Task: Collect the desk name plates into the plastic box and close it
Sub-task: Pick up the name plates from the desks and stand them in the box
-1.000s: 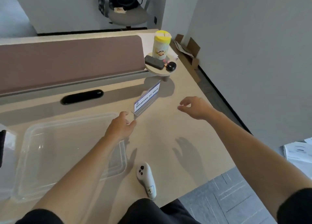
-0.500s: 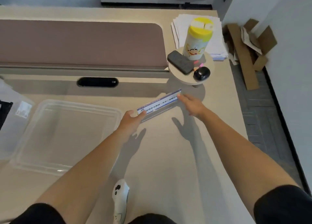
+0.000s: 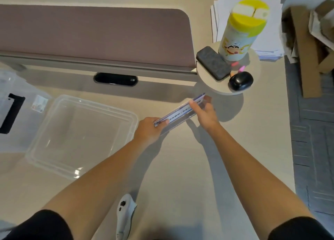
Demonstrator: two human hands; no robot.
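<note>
you've got the desk name plate (image 3: 178, 112) pinched at both ends, your left hand (image 3: 151, 130) clamped on its near end and your right hand (image 3: 206, 113) gripping the far end, holding it tilted just above the bench (image 3: 180, 167), right beside the clear plastic lid (image 3: 81, 134), below the round stand (image 3: 213, 85).

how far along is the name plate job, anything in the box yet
Early stage. Nothing looks done: the clear tray-like piece on the desk lies empty, and the plastic box at the left edge is mostly out of view. In hand: the left hand and right hand each grip one end of a name plate, beside the tray. Left: placing it in the box, collecting any other plates, closing it.
</note>
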